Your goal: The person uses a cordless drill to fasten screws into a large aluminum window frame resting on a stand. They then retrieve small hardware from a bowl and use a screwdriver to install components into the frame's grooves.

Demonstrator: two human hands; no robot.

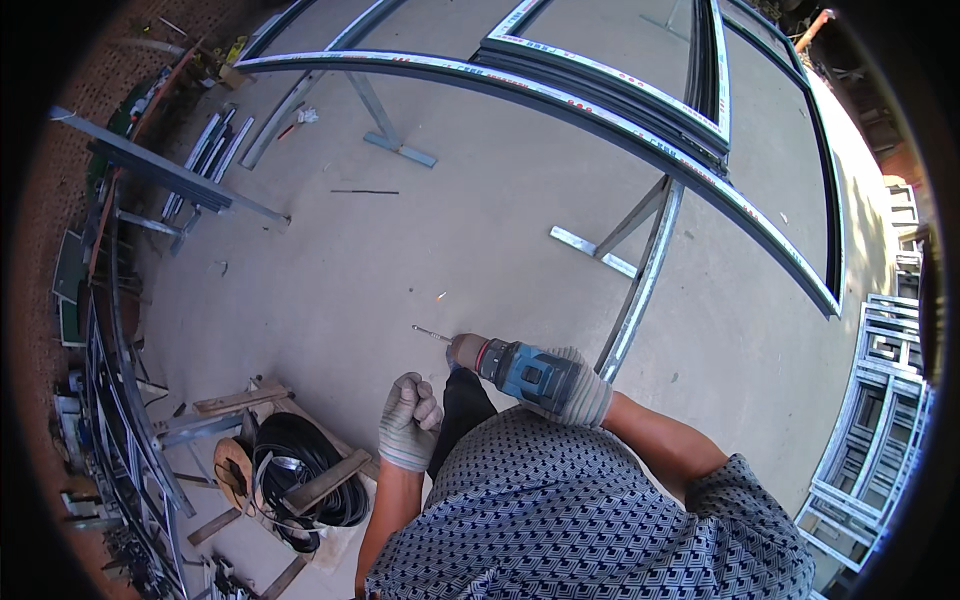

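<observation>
My right hand (585,392), in a pale striped work glove, is wrapped round a blue cordless drill (530,375). The drill lies level in front of my body, and its thin drill bit (431,332) points to the left over the floor, touching nothing. My left hand (407,412), gloved the same way, hangs just left of the drill with its fingers curled in. Whatever those fingers hold, if anything, is hidden. Ahead of me a dark window frame (560,98) with printed protective film rests on a metal trestle (645,270).
On the left stands another metal stand (190,180) beside several short profiles (208,155). A black coil (310,470) and wooden pieces (330,482) sit at lower left. A thin dark rod (365,191) lies on the concrete floor (300,260). Silvery metal frames (865,420) are stacked at right.
</observation>
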